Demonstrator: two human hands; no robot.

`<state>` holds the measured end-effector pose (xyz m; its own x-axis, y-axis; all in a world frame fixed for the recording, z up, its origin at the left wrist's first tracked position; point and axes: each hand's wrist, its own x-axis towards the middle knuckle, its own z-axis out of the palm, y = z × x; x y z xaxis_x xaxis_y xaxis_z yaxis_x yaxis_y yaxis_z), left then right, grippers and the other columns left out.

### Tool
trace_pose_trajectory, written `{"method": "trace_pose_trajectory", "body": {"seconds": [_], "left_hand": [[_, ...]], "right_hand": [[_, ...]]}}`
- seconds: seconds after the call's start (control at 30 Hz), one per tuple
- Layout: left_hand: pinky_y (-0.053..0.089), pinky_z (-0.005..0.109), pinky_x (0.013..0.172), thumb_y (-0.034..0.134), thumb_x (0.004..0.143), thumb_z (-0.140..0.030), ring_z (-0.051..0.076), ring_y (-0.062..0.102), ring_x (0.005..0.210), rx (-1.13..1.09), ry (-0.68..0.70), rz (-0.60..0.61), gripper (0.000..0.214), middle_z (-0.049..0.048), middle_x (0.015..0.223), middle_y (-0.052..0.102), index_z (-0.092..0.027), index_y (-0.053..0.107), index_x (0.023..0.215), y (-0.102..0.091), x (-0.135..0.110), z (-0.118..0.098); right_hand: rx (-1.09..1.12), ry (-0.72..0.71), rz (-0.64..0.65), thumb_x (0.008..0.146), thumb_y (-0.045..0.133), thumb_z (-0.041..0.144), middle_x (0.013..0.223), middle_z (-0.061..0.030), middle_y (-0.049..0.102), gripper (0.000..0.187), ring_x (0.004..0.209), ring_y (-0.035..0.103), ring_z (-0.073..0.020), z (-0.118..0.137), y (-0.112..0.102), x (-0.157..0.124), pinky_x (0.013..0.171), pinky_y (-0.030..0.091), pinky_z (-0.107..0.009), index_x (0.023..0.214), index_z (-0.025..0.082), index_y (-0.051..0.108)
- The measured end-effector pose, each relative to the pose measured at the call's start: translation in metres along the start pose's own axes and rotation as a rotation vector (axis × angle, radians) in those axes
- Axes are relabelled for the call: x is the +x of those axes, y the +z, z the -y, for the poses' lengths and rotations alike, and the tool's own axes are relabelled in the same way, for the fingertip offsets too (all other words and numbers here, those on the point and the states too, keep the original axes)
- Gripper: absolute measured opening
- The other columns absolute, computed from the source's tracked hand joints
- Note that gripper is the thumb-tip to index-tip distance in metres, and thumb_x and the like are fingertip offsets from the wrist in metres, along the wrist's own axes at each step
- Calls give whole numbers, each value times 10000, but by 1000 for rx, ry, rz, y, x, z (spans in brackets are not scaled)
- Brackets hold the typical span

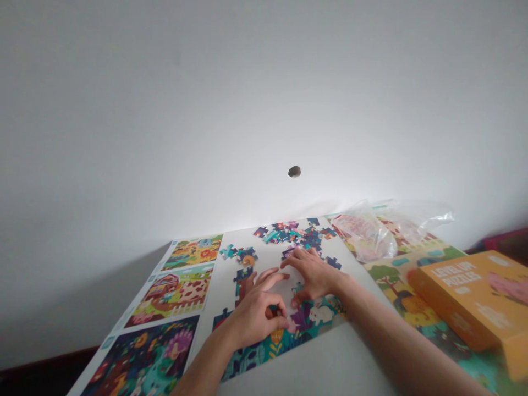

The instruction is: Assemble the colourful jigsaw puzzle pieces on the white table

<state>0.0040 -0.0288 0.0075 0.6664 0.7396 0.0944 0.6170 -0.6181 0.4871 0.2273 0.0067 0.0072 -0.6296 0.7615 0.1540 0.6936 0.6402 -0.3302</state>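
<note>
A partly assembled jigsaw puzzle (256, 355) lies on the white table, with dark teal and blue areas and a white rabbit. Over its lower middle is my left hand (258, 308), thumb and index finger pinched at a pink puzzle piece (292, 325), the other fingers stretched out. My right hand (311, 275) arches above the right part of the puzzle, fingers curved and thumb apart from them. Below that hand shows a small teal bit (297, 287), partly hidden. Loose puzzle pieces (280, 234) are heaped beyond both hands, and a few more (241, 254) lie to the left.
Picture sheets (177, 294) with farm and forest scenes line the left edge. On the right are clear plastic bags (371, 236), an orange puzzle box (466, 297) and a colourful sheet (391, 275) under it. A white wall (247, 110) with a small hole (294, 171) rises behind.
</note>
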Motion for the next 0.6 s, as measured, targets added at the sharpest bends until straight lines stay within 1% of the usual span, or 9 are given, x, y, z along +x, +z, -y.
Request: {"method": "trace_pose_trajectory", "body": {"seconds": [0.1,0.17,0.27,0.3,0.37,0.47,0.53,0.6], "left_hand": [[208,580,1146,756,692,-515,335,318,1386,-14,8,3,235,-2,1431,493,-281,746,674,0,0,-1],[208,579,1147,756,695,-511,333,318,1386,-18,11,-1,225,-6,1428,496,-286,750,676,1,-1,0],[226,560,1150,764,686,-507,332,302,1395,-31,21,-3,219,-3,1441,482,-288,758,687,2,-2,2],[233,552,1150,766,686,-502,333,299,1396,-36,27,-3,217,1,1446,476,-285,760,687,2,-2,2],[236,546,1151,772,687,-478,330,303,1395,-42,34,0,199,2,1450,471,-280,760,682,2,-2,3],[228,550,1153,783,687,-441,322,308,1393,-33,37,5,162,-7,1443,479,-282,754,678,2,-2,4],[229,557,1149,786,684,-434,326,305,1393,-27,40,5,154,-9,1436,485,-284,754,676,3,-2,5],[238,558,1144,789,679,-432,334,301,1389,-22,48,-2,155,-4,1429,491,-282,755,670,5,-3,6]], "right_hand": [[-31,93,-59,630,765,557,1141,-102,502,745,1060,500,-297,-4,0,-1,918,326,-438,1254,224,533],[-40,101,-66,621,776,551,1139,-101,498,767,1048,504,-294,-6,-2,-2,922,329,-440,1267,220,527],[-29,26,15,552,834,512,1142,-83,494,873,1071,494,-297,-7,-7,-6,933,332,-434,1319,263,497],[-25,18,37,543,843,503,1144,-80,491,893,1071,496,-294,-8,-8,-7,936,333,-432,1331,276,489],[-23,45,35,559,840,508,1143,-80,490,881,1056,511,-282,-10,-8,-8,937,340,-427,1335,281,490],[-39,137,-31,616,815,526,1131,-82,501,790,1058,521,-277,-14,-6,-7,934,351,-420,1305,277,519],[-81,228,-76,685,785,500,1118,-91,516,655,1082,512,-286,-16,-5,-6,936,352,-422,1253,264,562],[-149,337,-137,780,718,460,1128,-109,528,490,1102,496,-297,-17,-4,-4,958,335,-445,1203,244,597]]}}
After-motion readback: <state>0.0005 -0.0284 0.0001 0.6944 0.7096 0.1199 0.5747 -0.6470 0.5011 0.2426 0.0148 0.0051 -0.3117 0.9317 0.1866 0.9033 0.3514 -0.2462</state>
